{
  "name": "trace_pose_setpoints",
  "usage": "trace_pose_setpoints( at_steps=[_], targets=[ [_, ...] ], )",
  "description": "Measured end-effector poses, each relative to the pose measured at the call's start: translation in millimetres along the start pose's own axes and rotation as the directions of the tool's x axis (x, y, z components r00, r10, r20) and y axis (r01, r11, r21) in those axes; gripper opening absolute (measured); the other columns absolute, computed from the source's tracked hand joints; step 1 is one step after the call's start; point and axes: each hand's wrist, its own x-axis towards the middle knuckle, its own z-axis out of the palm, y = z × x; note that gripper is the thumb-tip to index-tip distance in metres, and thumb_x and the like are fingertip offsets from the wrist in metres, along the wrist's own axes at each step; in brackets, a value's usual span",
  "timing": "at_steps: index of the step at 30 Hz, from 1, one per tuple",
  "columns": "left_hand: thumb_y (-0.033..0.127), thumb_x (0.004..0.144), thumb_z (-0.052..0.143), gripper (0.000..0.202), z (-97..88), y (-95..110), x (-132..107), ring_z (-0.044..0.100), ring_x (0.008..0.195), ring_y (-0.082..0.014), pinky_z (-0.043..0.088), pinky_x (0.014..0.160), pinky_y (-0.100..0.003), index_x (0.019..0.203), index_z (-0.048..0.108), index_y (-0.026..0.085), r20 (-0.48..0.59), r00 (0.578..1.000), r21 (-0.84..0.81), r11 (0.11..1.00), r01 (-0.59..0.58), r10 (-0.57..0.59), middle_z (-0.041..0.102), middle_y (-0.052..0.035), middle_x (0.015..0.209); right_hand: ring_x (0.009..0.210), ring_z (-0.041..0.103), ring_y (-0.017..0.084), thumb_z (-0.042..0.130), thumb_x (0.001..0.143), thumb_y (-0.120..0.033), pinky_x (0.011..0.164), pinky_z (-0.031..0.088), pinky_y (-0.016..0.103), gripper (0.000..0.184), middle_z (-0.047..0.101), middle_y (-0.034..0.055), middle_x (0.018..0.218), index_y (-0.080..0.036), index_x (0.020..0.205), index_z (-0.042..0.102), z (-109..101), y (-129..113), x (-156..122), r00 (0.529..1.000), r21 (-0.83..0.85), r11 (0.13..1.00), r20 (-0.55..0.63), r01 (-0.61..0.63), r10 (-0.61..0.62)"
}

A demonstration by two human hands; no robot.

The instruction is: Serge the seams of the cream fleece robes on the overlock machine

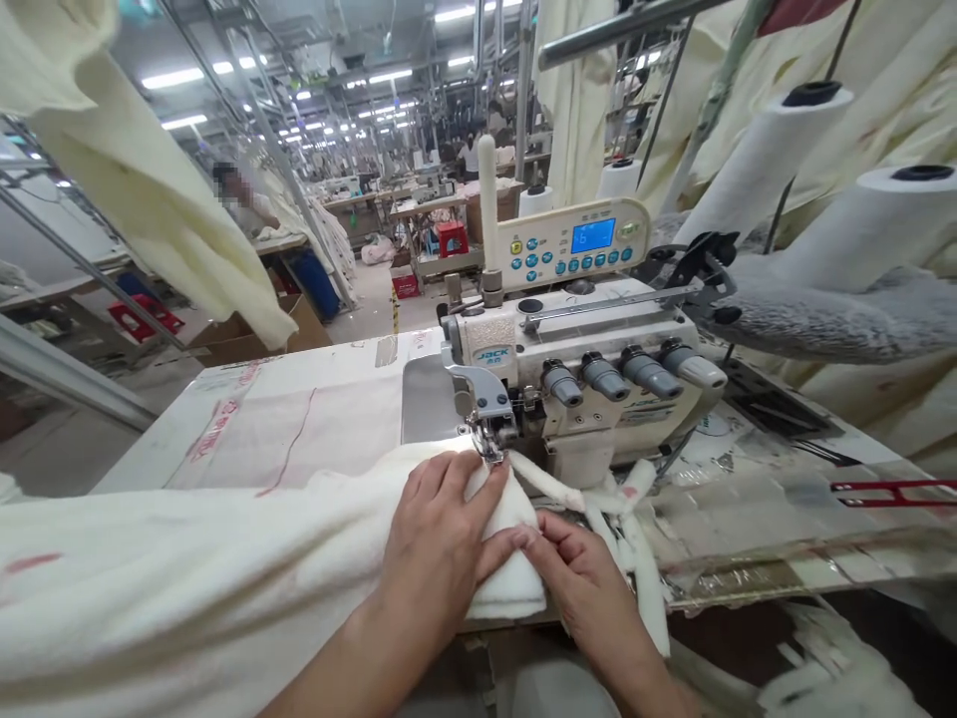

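Our left hand [441, 543] lies on the fabric [186, 578], just before the presser foot [489, 439]. Our right hand [587, 578] sits beside it, to the right. Fabric runs left across the table [299, 409]. Machine [598, 359] stands behind our hands, with the control panel [572, 244] on top and the thread cones [763, 160] behind it, to the right.

A garment factory: an overlock sewing machine [575, 369], thread cones [763, 160], and rows of distant workstations [389, 199].

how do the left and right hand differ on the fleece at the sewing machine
The left hand lies flat on the cream fleece, fingers close to the presser foot; the right hand only pinches its folded edge. The left hand sits nearer the overlock machine than the right hand. Both touch the same fleece.
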Motion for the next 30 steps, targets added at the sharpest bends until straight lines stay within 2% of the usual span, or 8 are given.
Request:
trace_pose_setpoints(
  at_steps=[4,9,13,15,18,22,26,30],
  targets=[
    [0.044,0.080,0.060,0.053,2.6,-4.3,0.3,0.048,0.106,-0.0287,0.046,0.090,-0.045,0.125,0.053,0.019,-0.022,0.998,0.029,0.998,-0.050,0.050,0.054,-0.0127,0.116,0.055,0.041,0.008,0.069,0.070,-0.050,0.051,0.034,0.018,0.036,0.052,-0.0033,0.061,-0.016,0.067,0.056,2.1,-0.3,1.2,0.999,0.004,1.000,-0.032,0.005,-0.005],
    [0.041,0.076,0.066,0.055,3.5,-12.8,2.4,0.048,0.106,-0.0289,0.047,0.088,-0.045,0.126,0.052,0.024,-0.014,0.994,0.047,0.993,-0.107,0.107,0.052,-0.0124,0.117,0.058,0.045,0.010,0.063,0.076,-0.052,0.054,0.037,0.020,0.038,0.055,-0.0016,0.063,-0.014,0.077,0.060,3.2,4.7,4.9,0.999,-0.006,1.000,-0.041,0.010,-0.010],
    [0.036,0.083,0.059,0.043,0.8,-11.5,-8.1,0.046,0.109,-0.0290,0.036,0.098,-0.052,0.125,0.053,0.026,-0.122,0.979,0.032,0.986,-0.161,0.164,0.052,-0.0116,0.117,0.058,0.048,0.009,0.064,0.077,-0.048,0.055,0.038,0.019,0.034,0.059,-0.0015,0.066,-0.014,0.076,0.062,4.0,5.8,5.4,0.998,0.047,0.998,-0.055,0.032,-0.029],
    [0.024,0.088,0.052,0.032,-0.5,-5.3,-19.1,0.048,0.106,-0.0250,0.034,0.098,-0.046,0.119,0.056,0.022,-0.199,0.968,-0.046,0.986,-0.162,0.150,0.055,-0.0099,0.113,0.064,0.053,0.010,0.067,0.076,-0.043,0.062,0.043,0.020,0.027,0.063,-0.0010,0.072,-0.016,0.082,0.063,3.8,5.1,2.5,0.999,0.082,0.996,-0.028,0.042,-0.040],
    [0.013,0.087,0.051,0.024,1.8,6.5,-33.9,0.051,0.095,-0.0195,0.038,0.086,-0.034,0.110,0.059,0.016,-0.266,0.960,-0.185,0.972,-0.145,0.092,0.062,-0.0063,0.101,0.077,0.060,0.012,0.072,0.072,-0.033,0.078,0.046,0.023,0.024,0.067,0.0003,0.084,-0.019,0.090,0.064,3.1,3.9,-3.8,0.997,0.099,0.993,0.035,0.062,-0.066],
    [0.010,0.085,0.054,0.020,10.4,14.9,-37.1,0.054,0.088,-0.0185,0.036,0.081,-0.034,0.104,0.059,0.015,-0.344,0.935,-0.163,0.974,-0.156,0.093,0.066,-0.0051,0.093,0.082,0.062,0.015,0.074,0.069,-0.027,0.080,0.047,0.025,0.030,0.069,0.0021,0.089,-0.020,0.097,0.063,3.1,3.4,-10.4,0.996,0.086,0.993,0.043,0.080,-0.084],
    [0.010,0.087,0.052,0.012,10.8,17.1,-31.6,0.053,0.076,-0.0167,0.036,0.071,-0.032,0.094,0.060,0.013,-0.428,0.896,-0.127,0.974,-0.187,0.116,0.064,-0.0045,0.079,0.074,0.063,0.014,0.071,0.072,-0.029,0.069,0.048,0.023,0.050,0.070,0.0017,0.082,-0.022,0.116,0.050,6.2,0.7,-15.8,0.998,0.071,0.995,-0.020,0.063,-0.062],
    [0.008,0.085,0.052,0.012,6.0,21.4,-34.0,0.051,0.072,-0.0161,0.036,0.066,-0.031,0.091,0.061,0.014,-0.455,0.886,-0.147,0.974,-0.174,0.090,0.062,-0.0038,0.075,0.071,0.063,0.013,0.068,0.076,-0.031,0.062,0.047,0.021,0.067,0.071,0.0033,0.087,-0.026,0.132,0.032,9.1,-4.6,-23.2,0.996,0.051,0.995,-0.039,0.088,-0.086]
  ],
)
